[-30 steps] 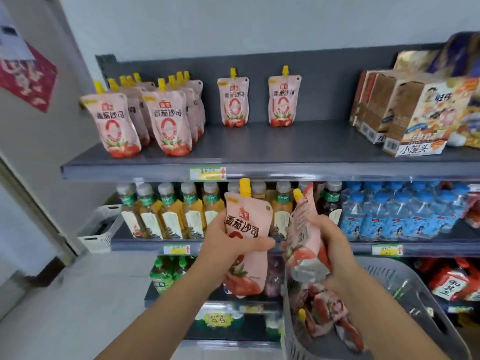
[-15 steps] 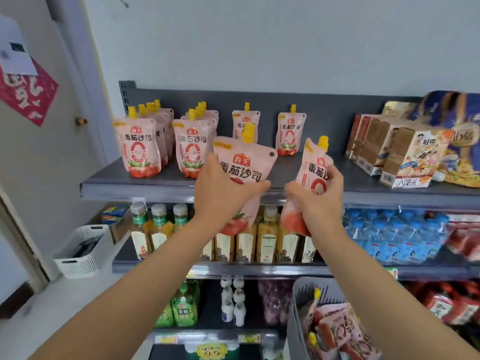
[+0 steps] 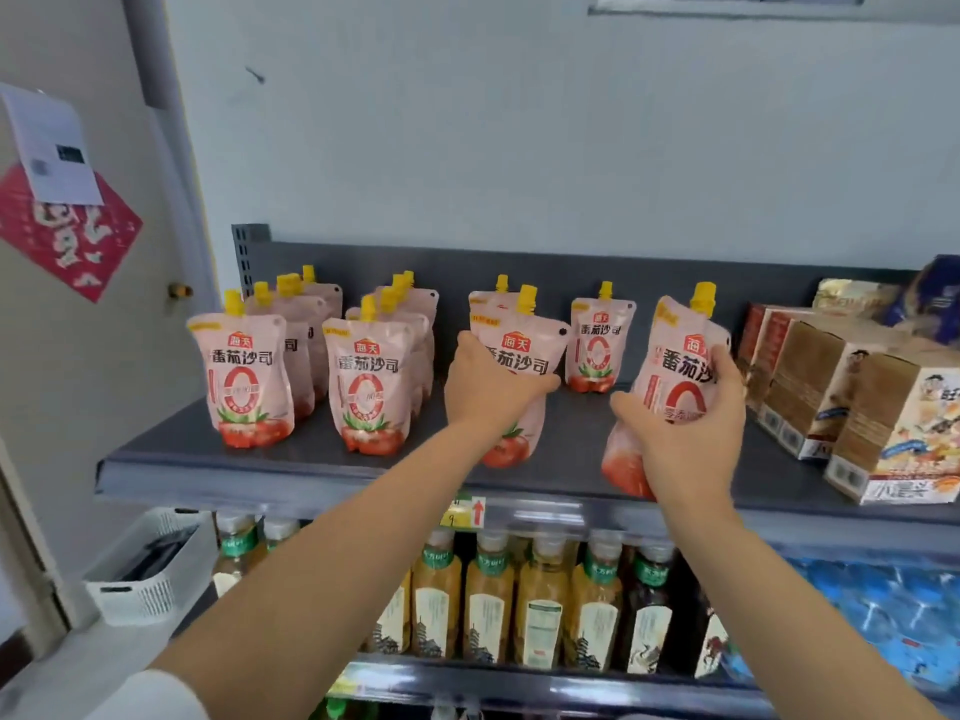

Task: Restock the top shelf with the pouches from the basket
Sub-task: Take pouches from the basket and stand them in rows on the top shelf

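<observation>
Head view: on the left of the top shelf stand two rows of pouches. In the middle, the left hand has its fingers clamped on a pouch, low over the shelf near the front. Further right, the right hand grips a second pouch, tilted, its bottom at the front edge. I think both are being put down now. Next, each needs to stand up straight before the fingers let go. The basket is not in view.

Bare top shelf between pouch rows and boxes.
</observation>
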A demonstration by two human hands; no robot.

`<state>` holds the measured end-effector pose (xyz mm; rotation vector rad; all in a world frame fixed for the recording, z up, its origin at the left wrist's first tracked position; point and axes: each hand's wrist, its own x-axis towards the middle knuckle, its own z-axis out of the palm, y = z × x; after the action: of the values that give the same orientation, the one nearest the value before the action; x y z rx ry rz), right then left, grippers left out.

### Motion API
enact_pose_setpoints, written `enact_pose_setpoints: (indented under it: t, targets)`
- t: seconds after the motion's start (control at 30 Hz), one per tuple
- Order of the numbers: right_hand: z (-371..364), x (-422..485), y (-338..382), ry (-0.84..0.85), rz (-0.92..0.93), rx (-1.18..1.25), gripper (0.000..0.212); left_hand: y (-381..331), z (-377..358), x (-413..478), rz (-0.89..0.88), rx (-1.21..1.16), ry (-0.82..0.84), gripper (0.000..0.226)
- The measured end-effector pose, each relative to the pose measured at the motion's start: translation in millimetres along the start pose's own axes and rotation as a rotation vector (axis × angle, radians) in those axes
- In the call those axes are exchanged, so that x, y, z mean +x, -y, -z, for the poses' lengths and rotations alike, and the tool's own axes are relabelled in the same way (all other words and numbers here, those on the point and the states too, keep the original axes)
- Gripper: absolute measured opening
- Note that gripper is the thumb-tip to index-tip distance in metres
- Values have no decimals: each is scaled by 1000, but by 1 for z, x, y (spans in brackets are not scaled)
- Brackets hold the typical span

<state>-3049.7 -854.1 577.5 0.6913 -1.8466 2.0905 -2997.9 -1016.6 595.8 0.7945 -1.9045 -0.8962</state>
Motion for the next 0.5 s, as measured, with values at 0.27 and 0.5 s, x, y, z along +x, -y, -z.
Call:
enact_pose_setpoints:
  t: [0.27, 0.5]
  targets:
    - [-6, 40, -47, 111, 64, -60, 102, 18, -54, 63, 185, -39, -37, 96]
    - [-19, 55, -66, 166, 79, -109, 105, 20, -71, 112, 215, -13, -42, 105]
